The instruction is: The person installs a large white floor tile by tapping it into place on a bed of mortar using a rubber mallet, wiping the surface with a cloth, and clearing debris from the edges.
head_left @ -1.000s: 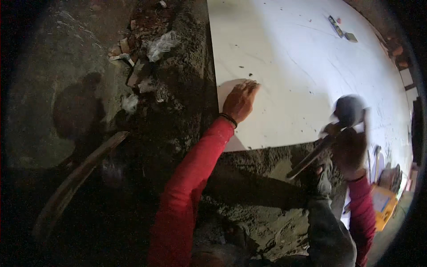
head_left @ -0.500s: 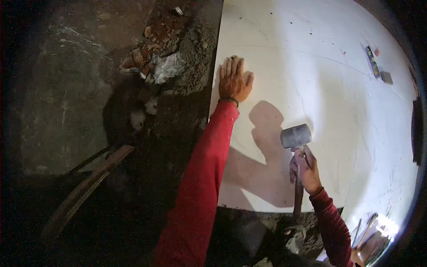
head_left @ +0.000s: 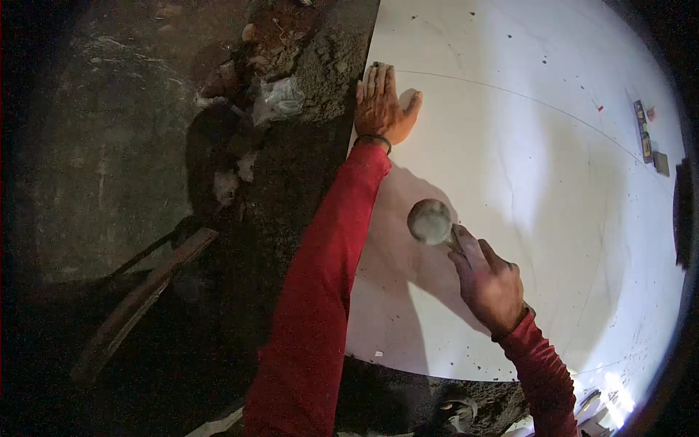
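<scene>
My left hand (head_left: 384, 109) lies flat on a large pale floor tile (head_left: 466, 138), close to its left edge, with the thumb spread and the fingers pointing away from me. Gripped in my right hand (head_left: 489, 284) is a mallet (head_left: 431, 221) with a dark, rounded head. The round end of the head faces up at me, and most of the handle is hidden behind the hand. Over the near middle of the tile the mallet casts a shadow; whether its head touches the surface I cannot tell.
Dark mortar (head_left: 320, 80) borders the tile on the left, with rubble and a crumpled clear plastic bag (head_left: 279, 100). A wooden plank (head_left: 149, 298) lies at lower left. At far right are a small spirit level (head_left: 643, 131) and a grey block (head_left: 660, 164). Tile joints cross the surface.
My right hand has turned the mallet and swung its head leftward, so its round end now shows. My left hand stays flat near the edge. The view has shifted slightly.
</scene>
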